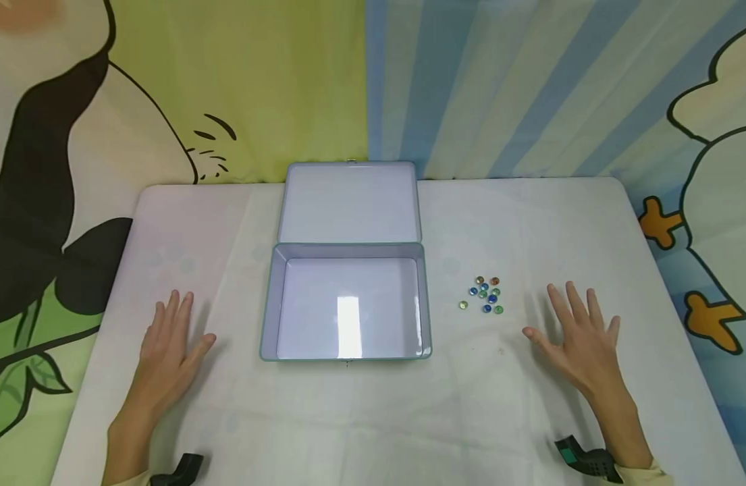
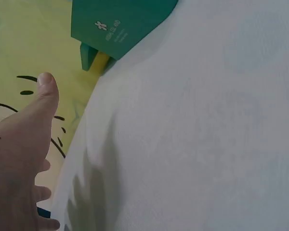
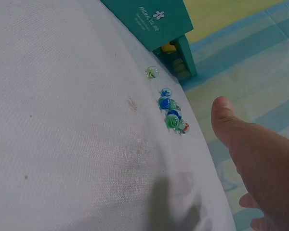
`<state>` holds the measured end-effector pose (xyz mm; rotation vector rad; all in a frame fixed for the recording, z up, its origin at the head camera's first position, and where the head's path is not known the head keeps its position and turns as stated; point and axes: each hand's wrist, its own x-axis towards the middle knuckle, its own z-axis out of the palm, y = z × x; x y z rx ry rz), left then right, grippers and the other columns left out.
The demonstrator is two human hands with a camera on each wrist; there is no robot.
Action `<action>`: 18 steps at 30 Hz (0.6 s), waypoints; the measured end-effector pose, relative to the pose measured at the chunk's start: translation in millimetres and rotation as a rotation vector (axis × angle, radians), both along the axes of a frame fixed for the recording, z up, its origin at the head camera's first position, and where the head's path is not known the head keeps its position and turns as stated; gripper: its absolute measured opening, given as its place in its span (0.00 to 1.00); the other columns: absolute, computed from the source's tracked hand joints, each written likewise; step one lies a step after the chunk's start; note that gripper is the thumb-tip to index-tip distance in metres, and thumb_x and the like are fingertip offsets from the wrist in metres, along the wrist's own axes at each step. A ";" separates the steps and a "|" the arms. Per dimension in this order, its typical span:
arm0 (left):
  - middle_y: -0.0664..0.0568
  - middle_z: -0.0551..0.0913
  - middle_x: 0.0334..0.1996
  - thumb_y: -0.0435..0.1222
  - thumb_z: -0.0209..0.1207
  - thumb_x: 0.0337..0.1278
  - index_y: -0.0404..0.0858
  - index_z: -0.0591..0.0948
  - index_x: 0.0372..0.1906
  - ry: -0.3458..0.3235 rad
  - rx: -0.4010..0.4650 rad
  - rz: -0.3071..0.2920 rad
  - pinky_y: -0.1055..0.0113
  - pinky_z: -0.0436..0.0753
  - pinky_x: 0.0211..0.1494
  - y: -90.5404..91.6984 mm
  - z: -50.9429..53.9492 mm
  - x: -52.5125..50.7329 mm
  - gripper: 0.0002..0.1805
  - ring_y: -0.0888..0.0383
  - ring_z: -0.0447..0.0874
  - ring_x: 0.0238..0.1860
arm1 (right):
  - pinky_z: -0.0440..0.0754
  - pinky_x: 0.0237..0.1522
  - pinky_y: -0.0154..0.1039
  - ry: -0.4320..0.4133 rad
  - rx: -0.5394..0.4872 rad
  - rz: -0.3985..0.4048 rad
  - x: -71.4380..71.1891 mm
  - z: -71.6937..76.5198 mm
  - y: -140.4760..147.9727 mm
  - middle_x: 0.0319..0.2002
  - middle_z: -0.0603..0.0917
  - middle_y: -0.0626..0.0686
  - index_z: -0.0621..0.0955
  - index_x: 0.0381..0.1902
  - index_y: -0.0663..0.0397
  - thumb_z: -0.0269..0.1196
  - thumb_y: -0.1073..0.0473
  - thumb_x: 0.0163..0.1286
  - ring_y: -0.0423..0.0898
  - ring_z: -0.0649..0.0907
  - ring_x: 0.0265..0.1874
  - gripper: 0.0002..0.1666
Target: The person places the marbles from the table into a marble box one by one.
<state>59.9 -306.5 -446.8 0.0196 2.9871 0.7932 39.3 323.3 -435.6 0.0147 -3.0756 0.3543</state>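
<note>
Pale yellow sleeves (image 1: 646, 474), black wrist devices (image 1: 593, 464), green panel (image 1: 568, 455) on the right one.

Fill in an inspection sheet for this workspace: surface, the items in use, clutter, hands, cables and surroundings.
Surface: table covered in white cloth; small reddish mark near the marbles.
Items in use: rectangular box, lid open at the far side; small glass marbles in a loose group on the cloth, right of the box.
Clutter: nothing seen.
Hands: left hand left of the box, right hand right of the marbles; fingers extended, neither holding anything.
Cables: nothing seen.
Surroundings: backdrop with cartoon prints and blue stripes behind the table; a dark device at the left wrist and another at the right.
</note>
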 end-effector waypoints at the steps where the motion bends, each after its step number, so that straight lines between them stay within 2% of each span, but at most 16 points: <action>1: 0.43 0.39 0.79 0.47 0.50 0.70 0.49 0.42 0.79 -0.011 0.057 -0.001 0.33 0.37 0.73 2.9 0.9 0.1 0.41 0.37 0.32 0.78 | 0.46 0.58 0.83 0.004 -0.009 0.003 0.4 -0.4 -0.8 0.73 0.59 0.67 0.57 0.76 0.45 0.60 0.28 0.58 0.71 0.53 0.73 0.55; 2: 0.43 0.40 0.79 0.45 0.50 0.71 0.50 0.42 0.79 -0.021 0.121 -0.002 0.34 0.37 0.74 6.7 2.1 -0.3 0.40 0.38 0.33 0.78 | 0.48 0.59 0.82 0.008 -0.029 0.010 0.5 -0.7 -1.8 0.73 0.60 0.68 0.58 0.76 0.47 0.61 0.30 0.59 0.71 0.54 0.73 0.54; 3: 0.44 0.41 0.79 0.43 0.49 0.72 0.52 0.41 0.78 -0.032 0.181 -0.005 0.40 0.38 0.76 10.9 3.0 -0.8 0.40 0.40 0.34 0.79 | 0.51 0.59 0.80 0.013 -0.064 0.015 0.6 -0.8 -3.2 0.72 0.61 0.68 0.60 0.75 0.49 0.63 0.32 0.59 0.71 0.57 0.72 0.53; 6: 0.43 0.45 0.79 0.36 0.46 0.73 0.51 0.42 0.78 -0.046 0.381 -0.039 0.65 0.45 0.79 28.1 5.6 -4.4 0.37 0.54 0.39 0.79 | 0.64 0.59 0.71 0.016 -0.205 0.038 -0.4 -1.5 -10.2 0.66 0.69 0.70 0.66 0.70 0.59 0.67 0.45 0.63 0.70 0.68 0.64 0.44; 8: 0.40 0.47 0.78 0.33 0.42 0.75 0.47 0.43 0.78 -0.025 0.538 -0.088 0.78 0.51 0.74 40.9 7.0 -8.3 0.34 0.62 0.44 0.78 | 0.76 0.54 0.57 0.019 -0.318 0.054 -2.6 -3.8 -14.2 0.58 0.76 0.69 0.72 0.64 0.64 0.68 0.55 0.62 0.67 0.76 0.56 0.36; 9: 0.39 0.49 0.77 0.32 0.40 0.75 0.45 0.44 0.78 -0.011 0.624 -0.119 0.83 0.53 0.71 46.9 7.2 -10.4 0.33 0.64 0.47 0.77 | 0.80 0.51 0.47 0.031 -0.356 0.059 -3.9 -10.6 -13.5 0.54 0.79 0.65 0.74 0.61 0.62 0.68 0.56 0.63 0.61 0.80 0.51 0.31; 11: 0.36 0.49 0.76 0.33 0.36 0.77 0.39 0.44 0.77 0.001 0.822 -0.191 0.81 0.59 0.70 57.6 8.3 -15.7 0.30 0.64 0.51 0.76 | 0.80 0.44 0.29 0.043 -0.407 0.056 -7.3 -31.7 -7.0 0.47 0.83 0.55 0.78 0.56 0.56 0.67 0.54 0.64 0.45 0.83 0.44 0.24; 13: 0.36 0.48 0.76 0.37 0.32 0.79 0.38 0.43 0.77 -0.008 0.979 -0.247 0.78 0.62 0.70 67.2 8.4 -20.9 0.29 0.62 0.53 0.76 | 0.75 0.39 0.19 0.039 -0.443 0.053 -11.0 -44.3 -3.6 0.43 0.84 0.50 0.80 0.52 0.51 0.66 0.50 0.65 0.31 0.80 0.40 0.20; 15: 0.38 0.47 0.77 0.43 0.32 0.79 0.40 0.43 0.77 -0.043 1.050 -0.256 0.78 0.61 0.70 75.4 8.0 -25.8 0.30 0.60 0.52 0.76 | 0.72 0.38 0.14 0.011 -0.468 0.032 -13.7 -44.6 -6.8 0.41 0.85 0.48 0.81 0.50 0.49 0.65 0.47 0.65 0.22 0.75 0.36 0.19; 18: 0.45 0.44 0.78 0.46 0.33 0.78 0.47 0.44 0.78 -0.122 1.029 -0.206 0.83 0.57 0.68 84.7 6.7 -31.0 0.30 0.58 0.44 0.78 | 0.73 0.37 0.16 -0.057 -0.522 0.016 -15.7 -20.0 -24.7 0.41 0.86 0.57 0.80 0.48 0.57 0.65 0.53 0.66 0.19 0.74 0.35 0.17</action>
